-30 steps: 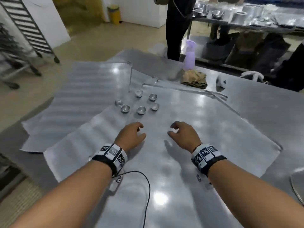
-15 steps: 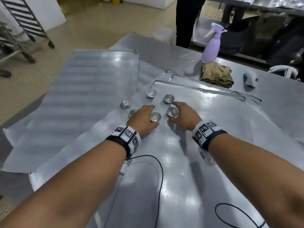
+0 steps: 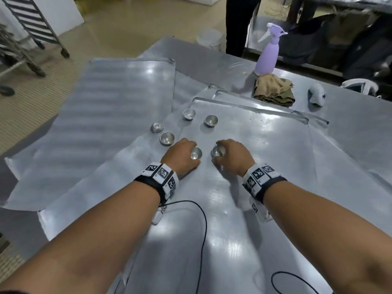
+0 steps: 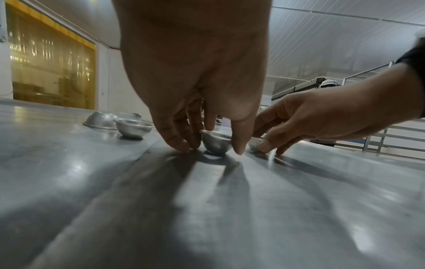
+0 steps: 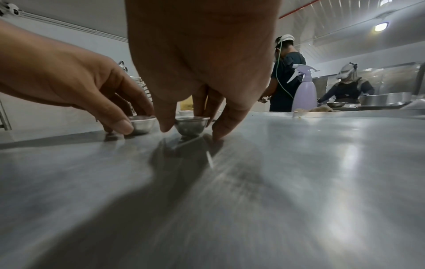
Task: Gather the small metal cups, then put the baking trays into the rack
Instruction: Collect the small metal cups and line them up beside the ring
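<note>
Both hands are down on the top baking tray (image 3: 265,145), each curled over its own small metal cup. The left hand (image 3: 180,157) has its thumb on one side and fingers on the other side of the left cup (image 3: 196,153), fingertips touching the tray; from the left wrist view that cup (image 4: 216,142) sits upright between thumb and fingers. The right hand (image 3: 233,157) pinches the right cup (image 3: 218,151) the same way, and the right wrist view shows this cup (image 5: 192,125) upright on the tray with the thumb and fingers around its rim. Both cups rest on the metal, just beside each other but apart.

Four more cups stand loose beyond the hands. One upright cup (image 3: 167,138) sits just beyond the left hand, and next to it an overturned cup (image 3: 156,127) lies rim down, both on a lower tray (image 3: 84,166). Further back are two more upright cups, one (image 3: 189,113) near the tray edge and one (image 3: 211,120) on the top tray. Every upright cup looks bare inside, as far as I can see.

Another wide tray (image 3: 118,98) lies to the left, overlapped by the others. At the far side of the steel table (image 3: 360,128) stand a lilac spray bottle (image 3: 267,58) and a crumpled tan cloth (image 3: 273,90) just in front of it. A wheeled rack (image 3: 36,24) stands on the floor at the far left.
</note>
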{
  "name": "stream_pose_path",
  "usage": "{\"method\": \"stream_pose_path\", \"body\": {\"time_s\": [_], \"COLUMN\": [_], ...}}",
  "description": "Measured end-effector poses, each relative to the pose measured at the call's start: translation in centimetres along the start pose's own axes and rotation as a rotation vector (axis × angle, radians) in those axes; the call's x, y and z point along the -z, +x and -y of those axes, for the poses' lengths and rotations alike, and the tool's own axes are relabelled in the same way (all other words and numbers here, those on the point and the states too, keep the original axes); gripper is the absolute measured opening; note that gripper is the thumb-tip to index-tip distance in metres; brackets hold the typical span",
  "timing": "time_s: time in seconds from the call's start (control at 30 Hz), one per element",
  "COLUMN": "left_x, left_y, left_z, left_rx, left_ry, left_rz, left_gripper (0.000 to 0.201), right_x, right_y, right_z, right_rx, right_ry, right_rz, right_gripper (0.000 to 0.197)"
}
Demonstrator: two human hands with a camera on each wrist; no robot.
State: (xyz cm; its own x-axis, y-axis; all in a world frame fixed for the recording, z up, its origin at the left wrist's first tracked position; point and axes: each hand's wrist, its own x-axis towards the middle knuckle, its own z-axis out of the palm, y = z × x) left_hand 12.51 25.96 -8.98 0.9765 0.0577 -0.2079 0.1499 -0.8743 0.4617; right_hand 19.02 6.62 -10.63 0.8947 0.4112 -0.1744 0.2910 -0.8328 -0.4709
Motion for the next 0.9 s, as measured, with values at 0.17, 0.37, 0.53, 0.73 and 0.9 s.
{"method": "stream_pose_path", "body": {"time_s": [0.17,0.37,0.53,0.73,0.9], "left_x": [-1.7,-4.6,-8.0,-13.5,-19.3], "left_y": [-3.6,-9.4,-14.0,-20.5,-26.1], "left_z": [-2.8,-8.7,-15.2,-23.6,-30.4], "left_rx": [-0.042,-0.16,-0.256,-0.365,-0.462], "left_ry": [-0.011,-0.038,-0.048,-0.029,-0.019], "left_rz": [0.067,0.116,0.134,0.185,0.228], "left_gripper": [0.045,0.038,0.04,0.04,0.044], "right_x": [0.5,2.1,4.5,7.2,7.6], "right_y": [-6.8,-16.9,-26.1,-37.7,-47.9], "right_z": [-0.8,-3.6,-7.5,-13.7,-18.8], "right_rx": [-0.062,-0.15,-0.191,-0.272,-0.344], "right_ry": [0.073,0.133,0.135,0.152,0.203], "right_rz": [0.039,0.04,-0.043,-0.142,-0.228], "right_gripper": [0.053,0.056,0.052,0.059,0.058]}}
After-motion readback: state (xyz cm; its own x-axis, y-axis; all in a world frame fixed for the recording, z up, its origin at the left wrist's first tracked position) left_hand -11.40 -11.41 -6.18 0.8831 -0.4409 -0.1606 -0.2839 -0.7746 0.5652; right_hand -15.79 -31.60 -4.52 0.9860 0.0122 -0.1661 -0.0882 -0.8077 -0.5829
